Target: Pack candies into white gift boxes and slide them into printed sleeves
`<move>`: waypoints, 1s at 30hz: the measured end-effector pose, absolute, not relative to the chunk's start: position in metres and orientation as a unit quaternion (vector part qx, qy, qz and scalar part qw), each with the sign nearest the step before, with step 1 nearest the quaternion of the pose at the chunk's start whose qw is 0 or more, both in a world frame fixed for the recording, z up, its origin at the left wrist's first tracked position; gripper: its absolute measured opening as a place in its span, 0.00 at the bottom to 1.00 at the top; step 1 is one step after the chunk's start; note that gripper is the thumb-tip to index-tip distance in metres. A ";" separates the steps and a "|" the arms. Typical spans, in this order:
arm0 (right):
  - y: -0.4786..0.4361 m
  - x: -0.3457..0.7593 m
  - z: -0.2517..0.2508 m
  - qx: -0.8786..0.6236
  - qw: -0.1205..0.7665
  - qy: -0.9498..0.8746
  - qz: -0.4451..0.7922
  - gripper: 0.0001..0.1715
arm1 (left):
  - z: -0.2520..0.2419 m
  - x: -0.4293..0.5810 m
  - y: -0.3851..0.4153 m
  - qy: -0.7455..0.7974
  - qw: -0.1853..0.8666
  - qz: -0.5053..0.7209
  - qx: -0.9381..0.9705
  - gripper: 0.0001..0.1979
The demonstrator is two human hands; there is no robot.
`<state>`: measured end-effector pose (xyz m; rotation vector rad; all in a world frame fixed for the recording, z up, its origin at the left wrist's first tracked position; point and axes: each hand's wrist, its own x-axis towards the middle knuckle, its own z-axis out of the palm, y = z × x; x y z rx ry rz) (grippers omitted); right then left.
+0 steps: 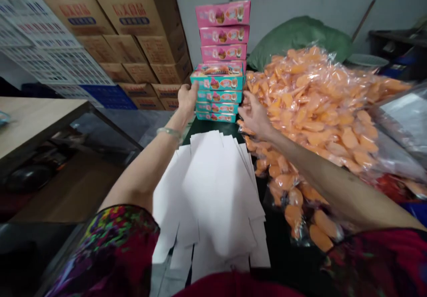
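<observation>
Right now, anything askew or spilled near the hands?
The white sheets in front of the teal boxes lie fanned, edges uneven. Bagged orange pieces sprawl in a heap by the right hand; no clear spill.

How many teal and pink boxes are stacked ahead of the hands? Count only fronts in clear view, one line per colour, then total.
Teal boxes: 4
Pink boxes: 3
Total: 7
More pink shows just below those three, mostly hidden behind the teal stack, so I left it uncounted.
</observation>
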<state>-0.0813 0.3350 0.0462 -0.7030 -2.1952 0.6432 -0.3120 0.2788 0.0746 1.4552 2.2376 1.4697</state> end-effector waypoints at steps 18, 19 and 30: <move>0.124 0.005 0.018 -0.443 -0.076 -0.891 0.063 0.23 | -0.063 -0.116 -0.010 0.610 0.014 0.120 0.783 0.26; 0.122 0.005 0.020 -0.443 -0.062 -0.892 0.066 0.23 | -0.063 -0.115 -0.012 0.597 0.001 0.120 0.794 0.24; 0.164 -0.013 0.010 -0.496 0.059 -0.744 0.444 0.04 | -0.062 -0.105 -0.029 0.541 -0.087 0.248 0.799 0.15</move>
